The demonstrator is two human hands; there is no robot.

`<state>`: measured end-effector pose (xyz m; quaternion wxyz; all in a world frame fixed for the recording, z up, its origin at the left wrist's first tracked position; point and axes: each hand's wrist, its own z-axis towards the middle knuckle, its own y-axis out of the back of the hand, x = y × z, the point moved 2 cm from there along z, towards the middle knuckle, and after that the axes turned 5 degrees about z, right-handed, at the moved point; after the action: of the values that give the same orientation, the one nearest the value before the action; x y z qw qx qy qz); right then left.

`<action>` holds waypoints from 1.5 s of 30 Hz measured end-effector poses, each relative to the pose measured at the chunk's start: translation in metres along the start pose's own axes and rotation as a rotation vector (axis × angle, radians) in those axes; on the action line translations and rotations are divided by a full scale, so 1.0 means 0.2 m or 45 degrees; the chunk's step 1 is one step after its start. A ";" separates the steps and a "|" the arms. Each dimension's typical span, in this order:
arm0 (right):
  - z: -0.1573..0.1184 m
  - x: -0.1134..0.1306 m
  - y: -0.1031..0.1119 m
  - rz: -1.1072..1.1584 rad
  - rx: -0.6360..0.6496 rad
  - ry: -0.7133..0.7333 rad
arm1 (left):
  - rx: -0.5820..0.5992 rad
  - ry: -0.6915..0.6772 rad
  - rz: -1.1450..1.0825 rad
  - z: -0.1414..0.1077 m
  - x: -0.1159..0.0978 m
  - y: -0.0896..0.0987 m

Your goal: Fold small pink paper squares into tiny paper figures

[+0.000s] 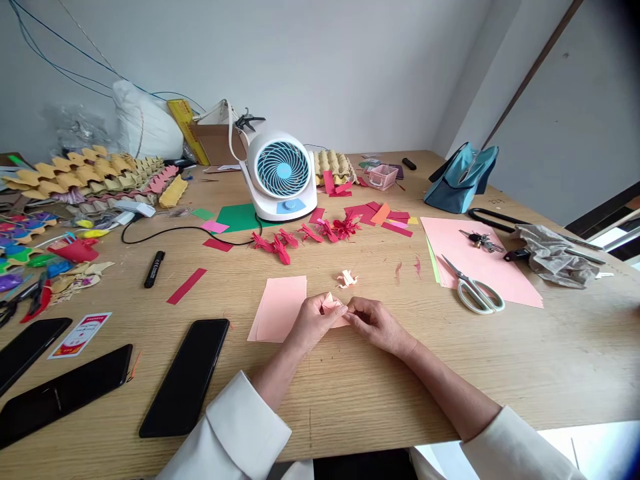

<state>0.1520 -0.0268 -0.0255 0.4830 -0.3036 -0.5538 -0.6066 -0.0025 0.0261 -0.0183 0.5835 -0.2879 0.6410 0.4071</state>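
My left hand [313,323] pinches a small piece of folded pink paper [330,303] just above the table. From the other side, my right hand [375,323] closes its thumb and forefinger on the paper's right end. The fingers partly hide the folds. Under and beside my left hand lie flat light pink sheets [280,303]. Just beyond my hands sits a small pale pink folded paper figure [347,279]. Farther back, several red folded paper figures [280,247] lie in a loose row.
A white fan [283,167] stands at the back, its black cord running left. Scissors [477,293] and keys [483,241] rest on pink sheets [515,280] at right. Black phones [185,377] and a marker [155,269] lie at left. A blue bag [460,183] stands back right.
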 end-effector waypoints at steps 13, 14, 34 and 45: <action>0.01 -0.06 0.02 0.084 -0.145 -0.096 | -0.079 0.162 -0.277 0.01 0.04 0.02; 0.01 -0.06 0.02 0.098 -0.168 -0.100 | -0.083 0.182 -0.282 0.01 0.04 0.02; 0.03 -0.06 0.05 0.192 -0.258 -0.136 | -0.059 0.294 -0.305 0.02 0.03 0.04; 0.00 0.00 0.05 0.004 -0.313 0.256 | -0.124 0.301 -0.317 0.01 0.02 0.02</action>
<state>0.1607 -0.0260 -0.0227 0.4960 -0.2991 -0.4237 -0.6964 -0.0057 0.0313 -0.0208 0.5353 -0.4388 0.6442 0.3255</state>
